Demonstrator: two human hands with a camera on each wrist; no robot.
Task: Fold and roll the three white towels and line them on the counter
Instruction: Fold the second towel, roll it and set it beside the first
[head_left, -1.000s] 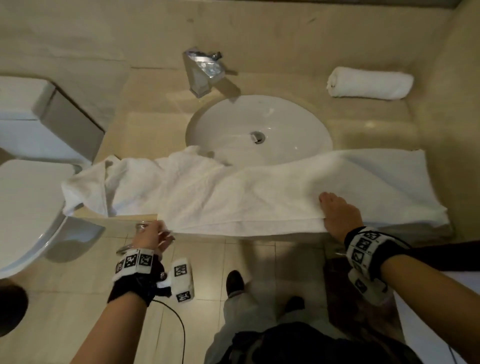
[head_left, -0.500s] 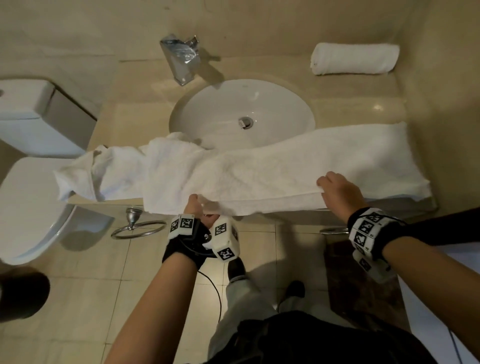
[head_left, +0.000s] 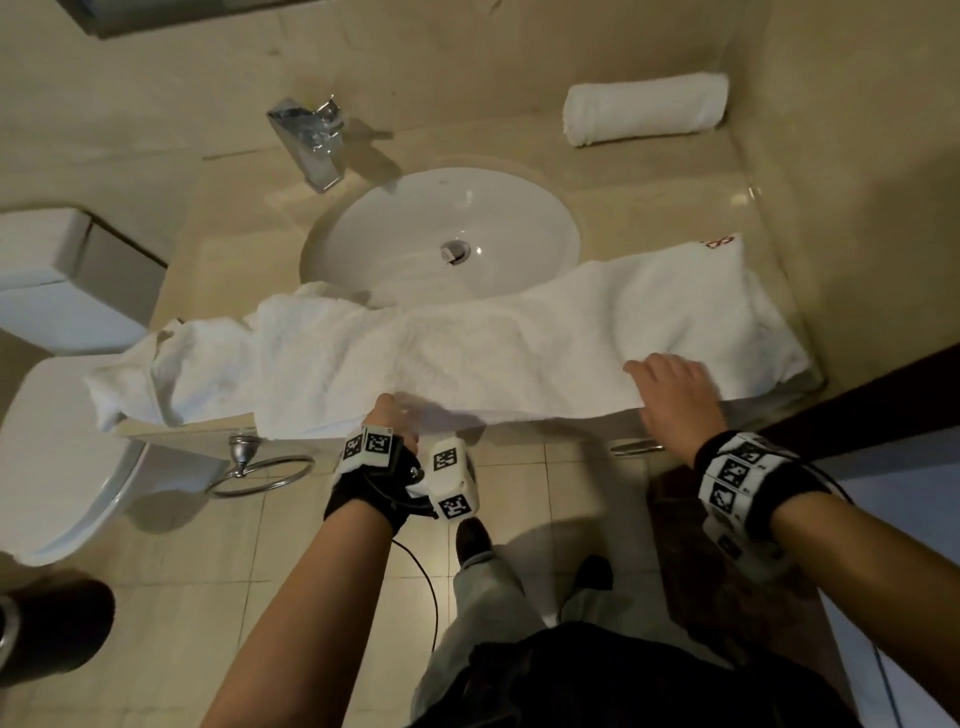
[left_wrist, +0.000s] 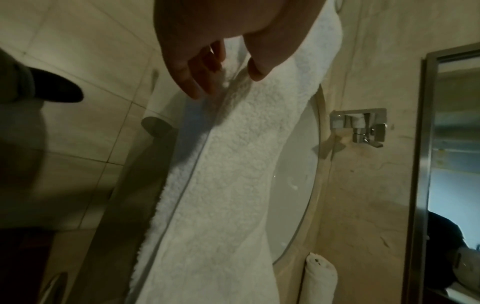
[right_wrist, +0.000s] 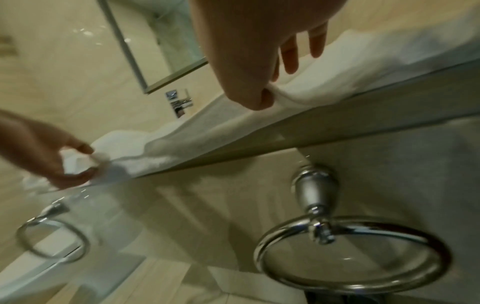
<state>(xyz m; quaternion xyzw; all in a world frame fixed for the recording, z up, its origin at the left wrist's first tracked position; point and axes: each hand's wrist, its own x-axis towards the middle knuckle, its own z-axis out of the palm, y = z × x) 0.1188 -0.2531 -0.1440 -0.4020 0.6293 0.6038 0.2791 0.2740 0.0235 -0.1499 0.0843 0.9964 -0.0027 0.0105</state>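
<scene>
Folding the long towel at the worktop edge

The towel (head_left: 467, 353) lies across the worktop (head_left: 675, 171), soft and floppy; my left hand (head_left: 392, 418) and right hand (head_left: 675, 395) each pinch its near hem.

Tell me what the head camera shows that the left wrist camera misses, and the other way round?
Only the head view shows the right hand on the spread towel, the toilet, a towel ring and a crumpled towel at the counter's left end. Only the left wrist view shows the mirror frame and, close up, the left hand and its grip pinching the towel's near edge. Both show the sink, faucet and rolled towel.
</scene>
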